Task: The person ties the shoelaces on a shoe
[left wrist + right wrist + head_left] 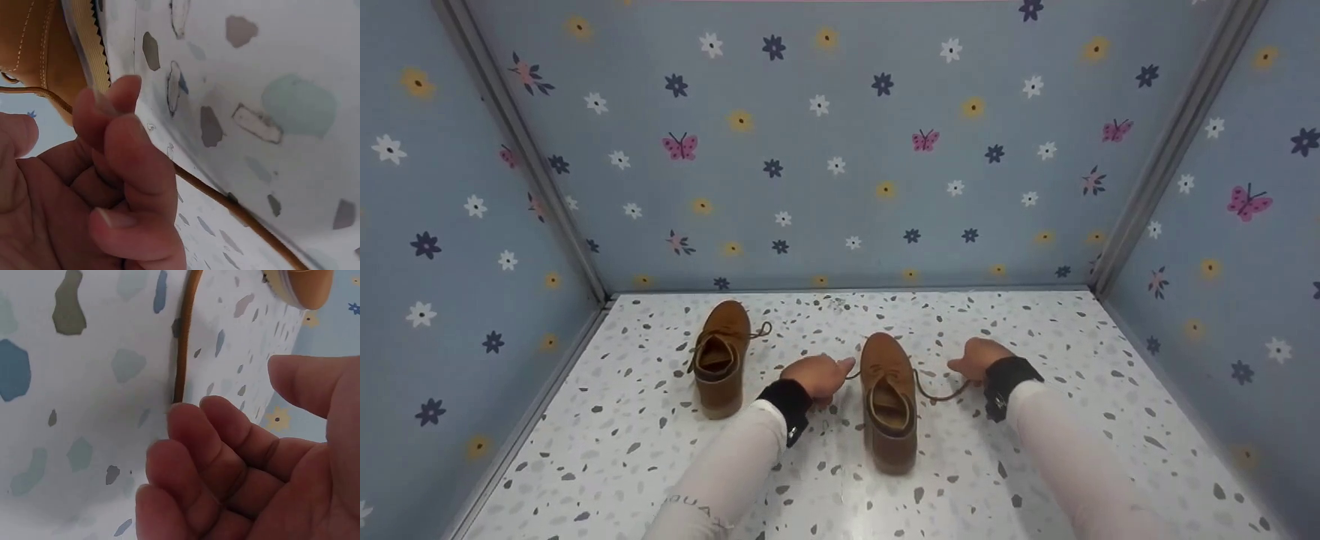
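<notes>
Just right of the middle of the floor stands a brown lace-up shoe (889, 405), toe away from me, its laces spread to both sides. My left hand (819, 377) is on its left, by the short lace end; in the left wrist view the brown lace (247, 216) runs behind the loosely bent fingers (140, 163), the thumb apart from them. To the shoe's right is my right hand (979, 358), at the end of the other lace (937, 397). In the right wrist view that lace (184, 343) meets a fingertip, with fingers softly bent and thumb raised away.
A second brown shoe (721, 364) stands to the left, a loop of lace at its side. Both shoes are on a speckled white surface (840, 502). Flower-patterned panels (840, 150) enclose it at the back and both sides, with grey strips (1177, 142) at the corners.
</notes>
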The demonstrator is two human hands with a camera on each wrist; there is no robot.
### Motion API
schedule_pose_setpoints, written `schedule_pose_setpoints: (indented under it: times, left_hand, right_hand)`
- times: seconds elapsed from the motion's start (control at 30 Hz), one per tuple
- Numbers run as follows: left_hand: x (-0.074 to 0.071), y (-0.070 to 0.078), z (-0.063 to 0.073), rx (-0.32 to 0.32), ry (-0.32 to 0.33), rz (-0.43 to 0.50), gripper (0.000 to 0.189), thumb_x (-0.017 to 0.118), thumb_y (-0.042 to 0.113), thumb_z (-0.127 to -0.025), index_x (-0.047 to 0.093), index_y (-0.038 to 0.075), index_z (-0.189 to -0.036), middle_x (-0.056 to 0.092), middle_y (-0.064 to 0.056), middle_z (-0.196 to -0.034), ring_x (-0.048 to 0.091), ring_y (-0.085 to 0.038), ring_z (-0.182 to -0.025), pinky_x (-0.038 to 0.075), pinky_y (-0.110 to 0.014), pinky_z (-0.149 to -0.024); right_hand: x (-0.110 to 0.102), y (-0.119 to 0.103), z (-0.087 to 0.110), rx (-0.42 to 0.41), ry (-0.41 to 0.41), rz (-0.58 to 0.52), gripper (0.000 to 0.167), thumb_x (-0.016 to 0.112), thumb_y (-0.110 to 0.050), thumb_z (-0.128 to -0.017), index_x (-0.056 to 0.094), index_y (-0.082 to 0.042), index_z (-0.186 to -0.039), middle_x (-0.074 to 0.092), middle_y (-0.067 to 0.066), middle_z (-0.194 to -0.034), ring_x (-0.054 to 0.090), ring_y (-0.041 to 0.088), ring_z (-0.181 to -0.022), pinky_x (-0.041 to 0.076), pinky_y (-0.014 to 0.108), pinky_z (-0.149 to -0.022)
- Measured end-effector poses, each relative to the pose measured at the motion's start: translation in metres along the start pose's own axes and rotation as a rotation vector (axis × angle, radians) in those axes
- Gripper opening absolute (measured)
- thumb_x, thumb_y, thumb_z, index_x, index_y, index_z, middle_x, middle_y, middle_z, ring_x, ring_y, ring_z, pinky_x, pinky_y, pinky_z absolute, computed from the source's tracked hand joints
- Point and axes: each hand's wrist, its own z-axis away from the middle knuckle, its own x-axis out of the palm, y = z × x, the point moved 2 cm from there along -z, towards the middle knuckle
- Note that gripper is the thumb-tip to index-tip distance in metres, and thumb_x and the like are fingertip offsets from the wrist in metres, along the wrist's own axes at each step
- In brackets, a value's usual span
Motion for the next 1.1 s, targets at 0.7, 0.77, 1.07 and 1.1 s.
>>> schedule_pose_setpoints:
  times: [0.7, 0.77, 1.07, 1.1]
  left_hand:
    - [0.000, 0.007, -0.012, -0.036, -0.086, -0.027, 0.035, 0.058, 0.031, -0.092, 0.077, 0.008, -0.110, 0.075, -0.007, -0.106, 0.062, -0.021, -0.083, 0.055, -0.035, -0.087]
    - [0.001, 0.008, -0.013, -0.032, -0.099, -0.002, 0.027, 0.059, 0.027, -0.090, 0.076, 0.007, -0.095, 0.074, -0.005, -0.089, 0.059, -0.017, -0.068, 0.052, -0.031, -0.072]
    - [0.004, 0.010, -0.014, -0.039, -0.088, -0.061, 0.020, 0.063, 0.021, -0.084, 0.059, 0.017, -0.065, 0.058, 0.003, -0.060, 0.051, -0.016, -0.052, 0.044, -0.033, -0.061]
    - [0.005, 0.010, -0.013, -0.037, -0.081, -0.075, 0.019, 0.064, 0.021, -0.083, 0.059, 0.017, -0.065, 0.059, 0.003, -0.060, 0.051, -0.016, -0.054, 0.046, -0.035, -0.065]
  right_hand:
    - [0.001, 0.012, 0.007, 0.027, 0.009, 0.034, 0.045, 0.078, -0.036, -0.089, 0.070, 0.002, -0.112, 0.071, 0.011, -0.096, 0.063, 0.023, -0.084, 0.057, 0.043, -0.090]
    - [0.001, 0.013, 0.006, 0.034, 0.010, 0.029, 0.045, 0.080, -0.036, -0.088, 0.069, 0.001, -0.112, 0.069, 0.010, -0.094, 0.062, 0.023, -0.084, 0.056, 0.040, -0.086]
    - [0.003, 0.020, -0.004, 0.030, -0.007, -0.003, 0.037, 0.084, -0.031, -0.087, 0.072, 0.000, -0.103, 0.066, 0.008, -0.087, 0.059, 0.022, -0.079, 0.050, 0.032, -0.072]
    - [0.003, 0.021, -0.005, 0.029, -0.010, -0.004, 0.036, 0.084, -0.030, -0.087, 0.072, 0.000, -0.102, 0.067, 0.008, -0.088, 0.060, 0.022, -0.079, 0.050, 0.032, -0.073]
